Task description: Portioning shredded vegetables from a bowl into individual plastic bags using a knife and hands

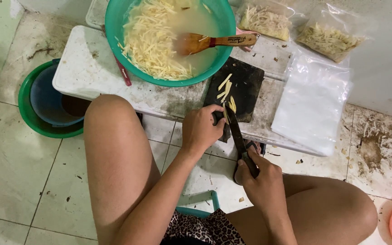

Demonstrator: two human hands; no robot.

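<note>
Gripping the knife [237,131] in my fisted right hand [262,181] at lower centre, I pinch a pale strip [226,113] with my left hand [200,129] on the black cutting board [246,88], steadying it at the desk [87,68] edge.

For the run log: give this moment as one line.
left hand: pressing on dark cutting board | right hand: grip on knife | pale cut strips on board | green basin of strips behind
</note>
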